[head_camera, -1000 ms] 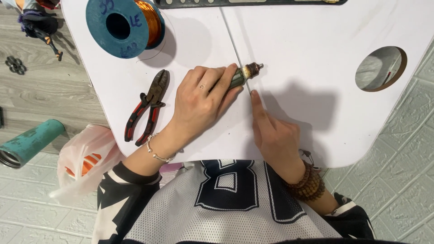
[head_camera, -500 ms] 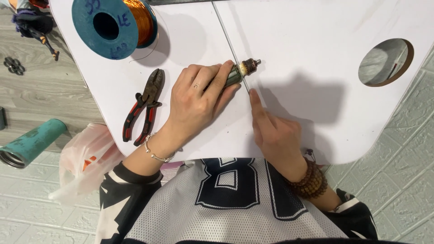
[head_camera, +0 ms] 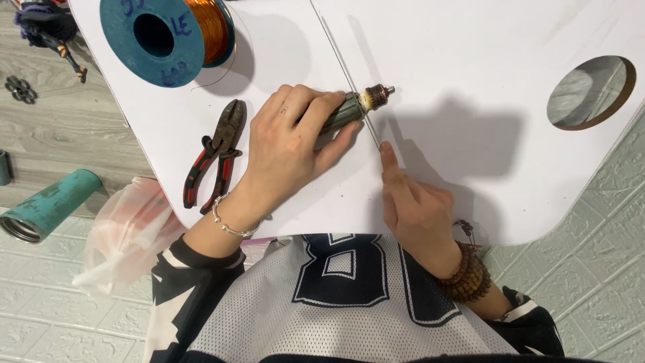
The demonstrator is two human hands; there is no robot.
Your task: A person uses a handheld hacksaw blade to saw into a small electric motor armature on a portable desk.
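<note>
Left hand [head_camera: 292, 144] is curled in a closed grip; right hand [head_camera: 416, 208] is laid flat, forefinger extended.

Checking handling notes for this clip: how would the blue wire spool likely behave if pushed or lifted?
The spool lies on a broad flat flange on the table, so a push would probably slide it rather than roll it. Its thick winding of copper wire suggests it is heavy for its size. The loose wire end might trail.
</note>
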